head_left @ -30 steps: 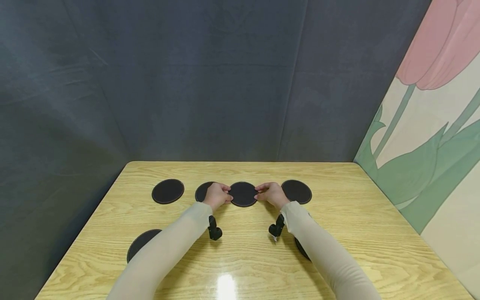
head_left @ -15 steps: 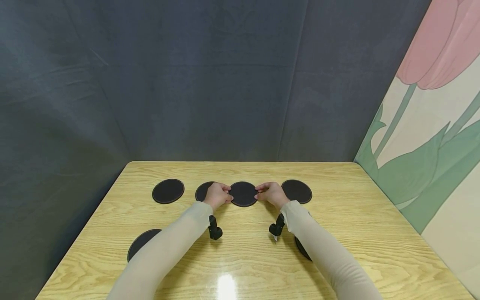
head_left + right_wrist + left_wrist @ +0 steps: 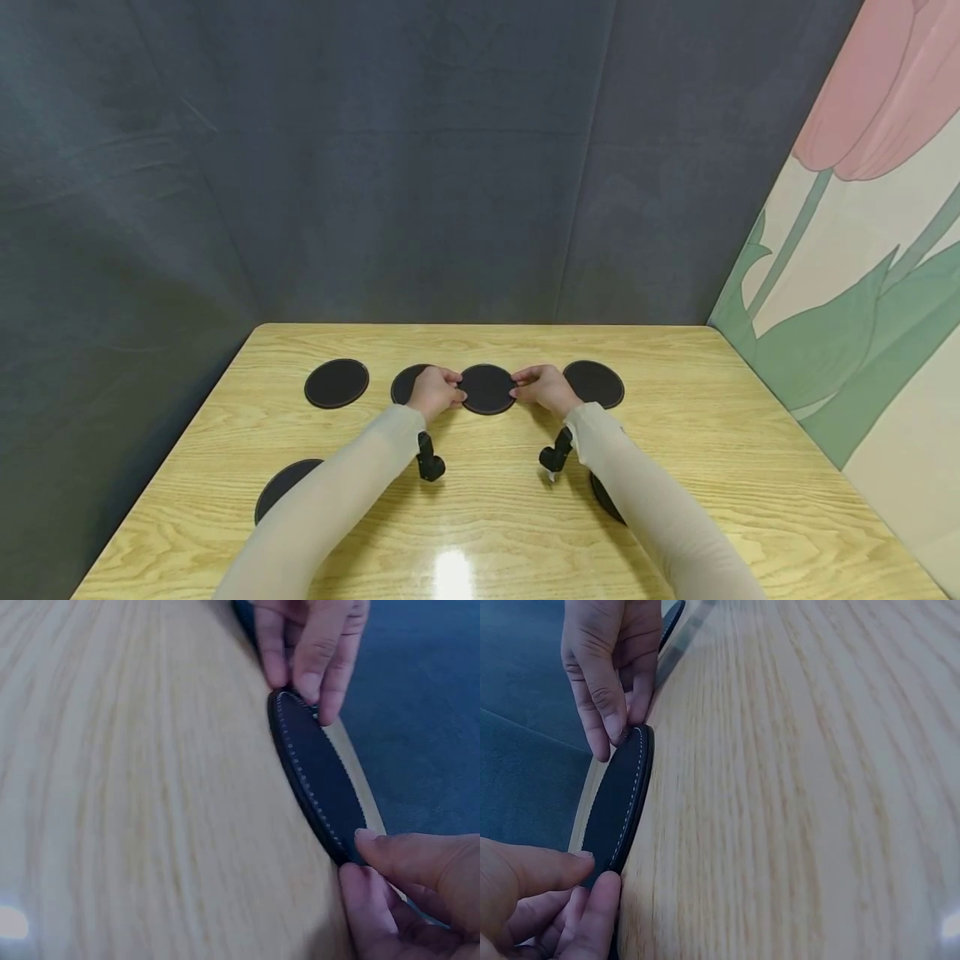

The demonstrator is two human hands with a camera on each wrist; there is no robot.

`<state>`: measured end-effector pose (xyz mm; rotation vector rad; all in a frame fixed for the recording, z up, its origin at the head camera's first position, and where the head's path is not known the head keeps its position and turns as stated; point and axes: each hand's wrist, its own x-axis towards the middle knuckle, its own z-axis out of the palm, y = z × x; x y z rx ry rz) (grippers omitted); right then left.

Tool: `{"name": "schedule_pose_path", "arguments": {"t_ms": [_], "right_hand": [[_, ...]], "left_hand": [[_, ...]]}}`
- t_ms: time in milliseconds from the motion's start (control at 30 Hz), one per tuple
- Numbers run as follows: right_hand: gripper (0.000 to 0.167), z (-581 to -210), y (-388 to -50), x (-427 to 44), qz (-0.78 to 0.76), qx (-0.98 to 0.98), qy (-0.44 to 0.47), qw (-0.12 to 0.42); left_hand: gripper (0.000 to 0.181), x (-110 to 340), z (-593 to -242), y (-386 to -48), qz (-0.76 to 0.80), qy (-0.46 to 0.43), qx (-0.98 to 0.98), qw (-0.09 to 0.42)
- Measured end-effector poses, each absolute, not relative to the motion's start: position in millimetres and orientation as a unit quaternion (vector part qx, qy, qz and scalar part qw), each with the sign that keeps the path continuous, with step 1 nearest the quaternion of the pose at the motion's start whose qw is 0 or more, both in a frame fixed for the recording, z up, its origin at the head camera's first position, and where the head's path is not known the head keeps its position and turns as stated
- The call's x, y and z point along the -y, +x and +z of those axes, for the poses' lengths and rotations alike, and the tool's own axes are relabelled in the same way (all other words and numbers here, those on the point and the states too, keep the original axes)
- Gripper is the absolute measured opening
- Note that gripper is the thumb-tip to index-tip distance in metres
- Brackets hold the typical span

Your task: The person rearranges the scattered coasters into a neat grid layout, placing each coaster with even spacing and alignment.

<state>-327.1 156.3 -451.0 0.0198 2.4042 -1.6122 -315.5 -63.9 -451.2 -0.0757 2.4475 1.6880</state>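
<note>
A round black coaster [image 3: 487, 389] with a stitched rim lies near the table's far side, between the two hands. The left hand [image 3: 435, 392] pinches its left edge between thumb and fingers; the right hand [image 3: 547, 390] pinches its right edge. In the left wrist view the coaster [image 3: 616, 802] shows white stitching, with the left hand [image 3: 544, 904] at the near end and the right hand [image 3: 615, 667] at the far end. The right wrist view shows the coaster [image 3: 319, 776] from the other side, the right hand [image 3: 420, 889] at its near end.
In the far row lie more black coasters: one at far left [image 3: 337, 383], one partly behind the left hand [image 3: 406, 383], one beside the right hand [image 3: 594, 383]. Nearer ones lie partly under the left forearm [image 3: 283, 487] and right forearm [image 3: 603, 497]. A dark curtain [image 3: 420, 167] hangs behind the table.
</note>
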Motion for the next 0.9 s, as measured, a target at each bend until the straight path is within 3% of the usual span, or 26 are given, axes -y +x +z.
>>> {"name": "schedule_pose_path", "arguments": {"t_ms": [400, 900], "right_hand": [[0.044, -429.2, -317.6, -182.0, -0.622, -0.768, -0.056, 0.145], [0.049, -408.8, -315.6, -241.9, -0.608, -0.778, -0.098, 0.126]], "left_hand": [[0.034, 56.1, -440.6, -310.1, 0.564, 0.009, -0.823, 0.070], [0.032, 10.5, -405.4, -317.3, 0.593, 0.060, -0.801, 0.061]]}}
